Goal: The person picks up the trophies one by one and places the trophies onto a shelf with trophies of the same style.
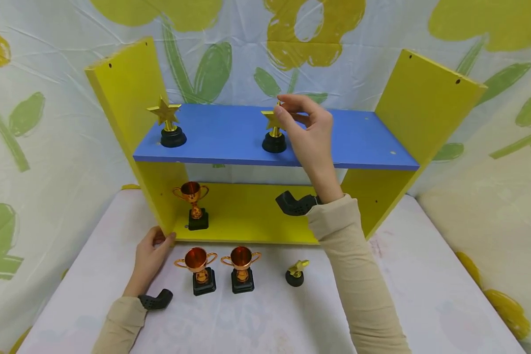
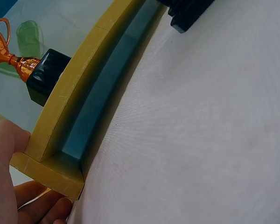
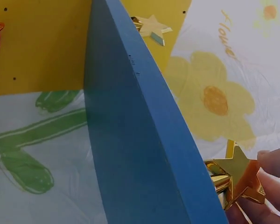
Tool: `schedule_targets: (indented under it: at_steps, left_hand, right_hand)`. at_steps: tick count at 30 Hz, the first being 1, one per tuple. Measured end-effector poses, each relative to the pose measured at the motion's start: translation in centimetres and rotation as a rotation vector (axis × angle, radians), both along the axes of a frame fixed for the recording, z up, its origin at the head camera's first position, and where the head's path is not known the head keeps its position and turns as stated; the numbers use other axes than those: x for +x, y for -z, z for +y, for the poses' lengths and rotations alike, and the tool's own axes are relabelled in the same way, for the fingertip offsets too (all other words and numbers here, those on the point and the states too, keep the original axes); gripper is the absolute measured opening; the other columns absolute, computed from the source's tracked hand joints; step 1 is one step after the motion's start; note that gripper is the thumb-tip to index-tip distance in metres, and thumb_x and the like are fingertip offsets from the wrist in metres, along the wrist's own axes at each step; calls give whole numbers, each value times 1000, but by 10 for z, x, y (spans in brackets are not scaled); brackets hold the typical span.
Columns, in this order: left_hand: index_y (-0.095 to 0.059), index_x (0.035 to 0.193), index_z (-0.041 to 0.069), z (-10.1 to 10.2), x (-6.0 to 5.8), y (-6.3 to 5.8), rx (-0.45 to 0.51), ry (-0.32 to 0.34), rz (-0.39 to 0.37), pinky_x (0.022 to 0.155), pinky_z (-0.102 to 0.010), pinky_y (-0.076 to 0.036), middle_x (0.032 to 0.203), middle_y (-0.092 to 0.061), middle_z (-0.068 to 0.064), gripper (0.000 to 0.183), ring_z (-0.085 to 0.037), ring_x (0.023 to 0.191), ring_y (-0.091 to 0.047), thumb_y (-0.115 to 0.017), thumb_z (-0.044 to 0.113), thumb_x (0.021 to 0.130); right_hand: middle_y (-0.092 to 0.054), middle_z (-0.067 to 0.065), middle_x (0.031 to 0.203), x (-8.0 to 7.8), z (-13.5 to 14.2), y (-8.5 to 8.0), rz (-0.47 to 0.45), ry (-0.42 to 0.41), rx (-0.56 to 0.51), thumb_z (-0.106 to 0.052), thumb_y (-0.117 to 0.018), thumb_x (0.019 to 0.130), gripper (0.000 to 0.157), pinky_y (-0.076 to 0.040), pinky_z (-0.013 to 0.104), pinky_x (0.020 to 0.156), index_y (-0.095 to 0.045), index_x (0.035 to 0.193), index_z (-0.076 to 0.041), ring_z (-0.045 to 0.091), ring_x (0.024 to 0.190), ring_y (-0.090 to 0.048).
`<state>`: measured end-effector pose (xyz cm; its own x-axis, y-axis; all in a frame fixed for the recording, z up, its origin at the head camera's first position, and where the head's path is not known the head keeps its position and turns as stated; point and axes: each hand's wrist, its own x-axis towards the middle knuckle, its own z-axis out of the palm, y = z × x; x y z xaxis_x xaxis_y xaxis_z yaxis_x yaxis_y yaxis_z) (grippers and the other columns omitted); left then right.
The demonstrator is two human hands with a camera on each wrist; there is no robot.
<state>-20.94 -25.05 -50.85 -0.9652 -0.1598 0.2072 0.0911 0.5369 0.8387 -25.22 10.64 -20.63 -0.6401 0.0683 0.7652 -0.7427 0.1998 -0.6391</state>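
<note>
My right hand (image 1: pixel 309 130) pinches a gold star trophy (image 1: pixel 274 142) by its star; its black round base is on or just above the blue upper shelf board (image 1: pixel 230 132). In the right wrist view the fingertips (image 3: pixel 273 163) touch the gold star (image 3: pixel 235 168), while its base is hidden behind the board. My left hand (image 1: pixel 150 255) grips the lower left corner of the yellow and blue shelf (image 1: pixel 132 88). The left wrist view has the thumb (image 2: pixel 9 137) on one side of that corner (image 2: pixel 49 175) and fingers on the other.
Another star trophy (image 1: pixel 168 123) stands at the upper board's left end. A bronze cup trophy (image 1: pixel 196 206) stands on the lower yellow board. Before the shelf, on the white table (image 1: pixel 265 324), are two bronze cups (image 1: pixel 201 270) (image 1: pixel 242 270) and a small gold star trophy (image 1: pixel 296 274).
</note>
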Motion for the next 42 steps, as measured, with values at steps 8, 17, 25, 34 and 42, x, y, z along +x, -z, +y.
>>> schedule_targets:
  at_steps: [8,17,25,34,42]
  left_hand:
    - [-56,128,3,3,0,-1,-9,6,11,84,-21,-41,112,-64,-18,45,-25,101,-56,-62,34,97]
    - [-56,128,3,3,0,-1,-7,2,10,84,-22,-41,112,-64,-17,45,-24,101,-56,-63,35,97]
    - [-55,130,4,1,-2,2,-10,7,-9,87,-24,-41,115,-63,-17,48,-25,103,-56,-61,39,98]
    - [-56,130,4,2,-2,1,-11,4,-10,86,-22,-41,115,-64,-17,47,-24,102,-56,-61,38,97]
    - [-55,130,4,2,-1,0,-16,4,-15,87,-24,-41,115,-63,-16,47,-23,103,-55,-60,38,98]
  right_hand:
    - [-66,15,111,5,5,1,19,29,27,-9,-67,93,38,-48,32,92,-61,130,-1,20,99,-58]
    - [-61,10,124,23,12,4,12,25,11,-15,-67,94,48,-46,36,97,-53,139,-7,19,106,-55]
    - [-58,11,129,48,18,2,-45,12,-20,-12,-66,93,48,-44,36,99,-52,139,-8,22,111,-53]
    - [-59,14,128,66,23,4,72,-15,-24,-8,-64,94,43,-46,40,98,-55,135,-4,27,110,-56]
    - [-60,14,125,85,28,11,84,-24,-37,-7,-63,93,38,-46,40,97,-58,130,-1,33,111,-54]
